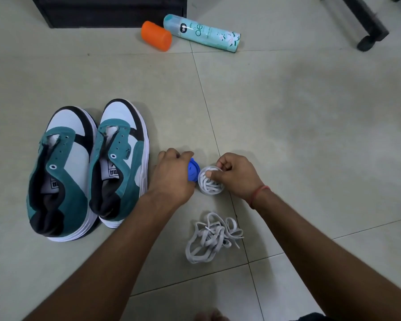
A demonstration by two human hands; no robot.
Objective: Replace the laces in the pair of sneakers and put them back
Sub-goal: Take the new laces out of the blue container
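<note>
Two teal, white and black sneakers, the left one (pixel 60 172) and the right one (pixel 120 161), stand side by side on the floor with no laces in their eyelets. My left hand (pixel 171 177) grips a blue round lid (pixel 193 170). Beside it my right hand (pixel 236 177) holds the rim of a small clear round container (pixel 211 185) packed with white laces. A loose tangle of grey-white laces (pixel 212 237) lies on the tiles nearer to me.
An orange cap (pixel 156 39) and a teal spray can (pixel 202 33) lie on the floor farther away. A dark cabinet (pixel 109 10) stands at the top left and a black furniture leg (pixel 366 24) at the top right.
</note>
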